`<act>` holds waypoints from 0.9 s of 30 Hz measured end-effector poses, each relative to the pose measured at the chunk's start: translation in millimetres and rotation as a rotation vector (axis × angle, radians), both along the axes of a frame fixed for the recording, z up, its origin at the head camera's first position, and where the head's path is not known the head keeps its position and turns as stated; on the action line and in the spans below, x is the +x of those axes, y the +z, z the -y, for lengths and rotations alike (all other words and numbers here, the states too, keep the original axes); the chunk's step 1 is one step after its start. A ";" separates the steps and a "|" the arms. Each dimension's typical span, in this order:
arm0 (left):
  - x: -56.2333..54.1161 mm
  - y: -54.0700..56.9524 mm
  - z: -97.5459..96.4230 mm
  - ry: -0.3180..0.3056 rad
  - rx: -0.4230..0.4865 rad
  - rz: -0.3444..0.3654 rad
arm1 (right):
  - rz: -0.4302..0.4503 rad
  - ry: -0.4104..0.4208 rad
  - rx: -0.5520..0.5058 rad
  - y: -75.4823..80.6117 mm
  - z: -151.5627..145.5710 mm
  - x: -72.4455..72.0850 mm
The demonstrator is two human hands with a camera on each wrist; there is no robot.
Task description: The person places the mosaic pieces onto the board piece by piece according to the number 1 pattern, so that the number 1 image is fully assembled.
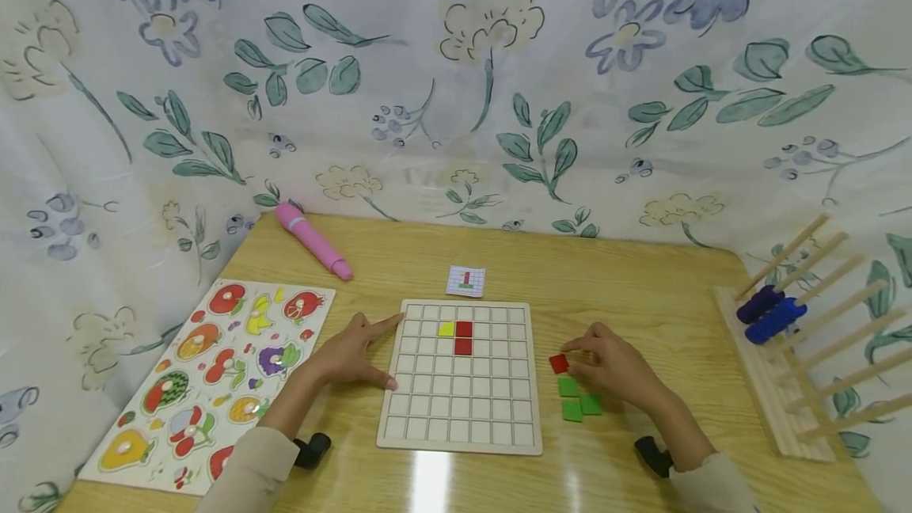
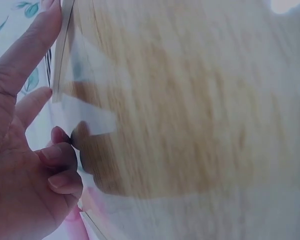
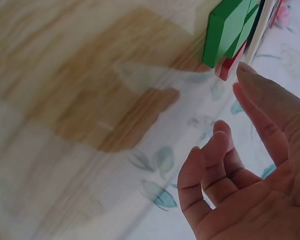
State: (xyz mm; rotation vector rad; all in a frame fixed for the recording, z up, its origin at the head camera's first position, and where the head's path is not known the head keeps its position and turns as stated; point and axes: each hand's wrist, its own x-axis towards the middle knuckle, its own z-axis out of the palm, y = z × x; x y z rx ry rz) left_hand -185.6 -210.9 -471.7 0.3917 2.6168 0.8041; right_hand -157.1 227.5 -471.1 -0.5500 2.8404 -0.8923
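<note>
A beige square grid board (image 1: pixel 461 445) lies on the table, bearing a yellow quarter-round tile (image 1: pixel 446 329) and two red square tiles (image 1: pixel 463 338). At the board's left edge, my left hand (image 1: pixel 352 351) spreads its thumb and index finger against the rim; its other fingers curl loosely in the left wrist view. Right of the board, my right hand (image 1: pixel 609 362) pinches a loose red square tile (image 1: pixel 558 363) by its edges between thumb and index finger. Below that tile lie several green square tiles (image 1: pixel 571 410), also seen as green tiles (image 3: pixel 222 32) in the right wrist view.
Behind the board lies a small pattern card (image 1: pixel 466 281) with a printed figure. A pink microphone-shaped toy (image 1: pixel 313 240) and a fruit puzzle board (image 1: pixel 160 426) are at left. On the right stands a wooden peg rack (image 1: pixel 777 394) with blue pieces (image 1: pixel 777 319).
</note>
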 end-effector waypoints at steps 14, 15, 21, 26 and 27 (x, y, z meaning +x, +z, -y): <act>-2.6 0.2 -3.9 -0.003 0.000 0.019 | -0.030 0.004 0.039 -1.8 5.6 -1.7; -2.9 0.5 -4.4 -0.001 -0.001 0.021 | -0.036 0.004 0.042 -2.5 5.8 -1.8; -4.4 1.0 -6.6 -0.010 0.013 0.022 | -0.080 0.011 0.069 -6.0 7.5 -2.4; -5.5 -0.2 -9.4 -0.024 0.019 0.015 | -0.118 0.014 0.066 -7.1 8.3 -1.9; -5.7 -0.4 -10.0 -0.024 0.021 0.013 | -0.130 0.017 0.061 -7.0 8.9 -1.8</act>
